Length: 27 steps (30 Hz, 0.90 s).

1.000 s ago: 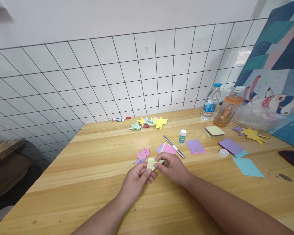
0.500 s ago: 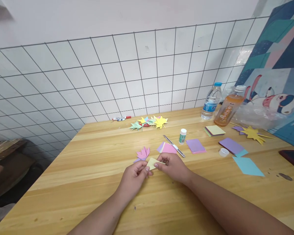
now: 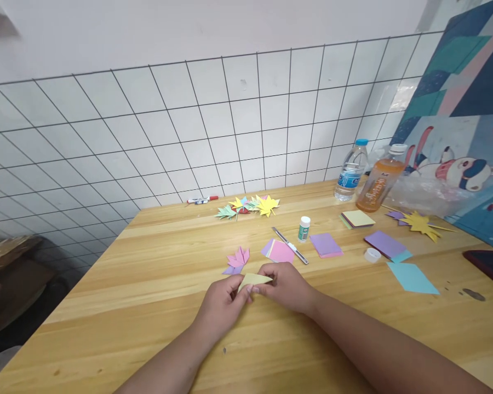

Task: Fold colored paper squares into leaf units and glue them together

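Note:
A small pale yellow piece of paper (image 3: 254,279), folded to a point on the right, is held between both hands above the wooden table. My left hand (image 3: 223,300) pinches its left side, the thumb at the lower edge. Closed on the right side is my right hand (image 3: 286,285), its thumb almost meeting the left thumb. Just beyond the hands lies a folded pink and purple paper leaf (image 3: 238,259). Behind my right hand are pink and purple paper squares (image 3: 281,251) with a utility knife (image 3: 290,245) along their edge.
A glue stick (image 3: 304,229) stands beyond the knife, its white cap (image 3: 372,255) off to the right. Paper stacks (image 3: 357,219), a water bottle (image 3: 351,171) and an orange drink bottle (image 3: 380,183) are at right. Folded paper leaves (image 3: 267,206) and markers (image 3: 202,200) lie near the tiled wall.
Both hands have drawn closer together, and the yellow paper now shows a pointed shape between them. The view has shifted slightly; the other things on the table stay put.

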Available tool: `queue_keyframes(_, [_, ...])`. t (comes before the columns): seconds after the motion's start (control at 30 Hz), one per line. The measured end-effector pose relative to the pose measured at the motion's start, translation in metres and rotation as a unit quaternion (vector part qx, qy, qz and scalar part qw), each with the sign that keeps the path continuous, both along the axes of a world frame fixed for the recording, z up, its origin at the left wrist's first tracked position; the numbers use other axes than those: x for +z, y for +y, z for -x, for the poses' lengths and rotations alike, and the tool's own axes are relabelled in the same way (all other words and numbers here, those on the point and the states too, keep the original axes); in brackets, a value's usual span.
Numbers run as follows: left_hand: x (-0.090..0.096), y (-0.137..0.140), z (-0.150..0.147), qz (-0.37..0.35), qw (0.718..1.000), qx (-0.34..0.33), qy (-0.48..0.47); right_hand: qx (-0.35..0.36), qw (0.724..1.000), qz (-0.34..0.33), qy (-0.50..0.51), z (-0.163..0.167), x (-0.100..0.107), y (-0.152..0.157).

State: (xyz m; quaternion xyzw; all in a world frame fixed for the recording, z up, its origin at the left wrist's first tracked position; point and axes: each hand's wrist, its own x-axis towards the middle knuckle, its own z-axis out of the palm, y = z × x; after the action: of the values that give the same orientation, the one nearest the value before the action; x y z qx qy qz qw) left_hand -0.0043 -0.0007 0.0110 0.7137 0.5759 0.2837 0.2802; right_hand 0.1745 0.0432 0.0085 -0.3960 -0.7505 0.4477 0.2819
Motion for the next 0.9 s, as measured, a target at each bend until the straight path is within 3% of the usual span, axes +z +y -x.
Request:
queue_keyframes(0.33, [0.0,0.004,0.003,-0.006,1.0,0.027,0.014,-0.037,0.998,0.048,0.025,-0.002,-0.001,0.008])
queue_keyframes(0.57, [0.002,0.008,0.009,0.034,0.995,0.042,-0.09,-0.073,0.991,0.079,0.074,-0.022,0.004,0.022])
queue_keyframes(0.67, [0.001,0.008,0.008,0.044,0.991,0.035,-0.124,-0.074,0.993,0.041,0.083,-0.023,0.006,0.02])
queue_keyframes(0.83, [-0.001,0.006,0.003,0.04,0.991,0.004,-0.128,-0.006,0.999,-0.035,0.025,-0.009,0.005,0.005])
queue_keyframes(0.9, [-0.002,0.006,0.003,0.044,0.989,0.01,-0.139,-0.021,0.998,-0.052,0.002,-0.006,0.002,0.004])
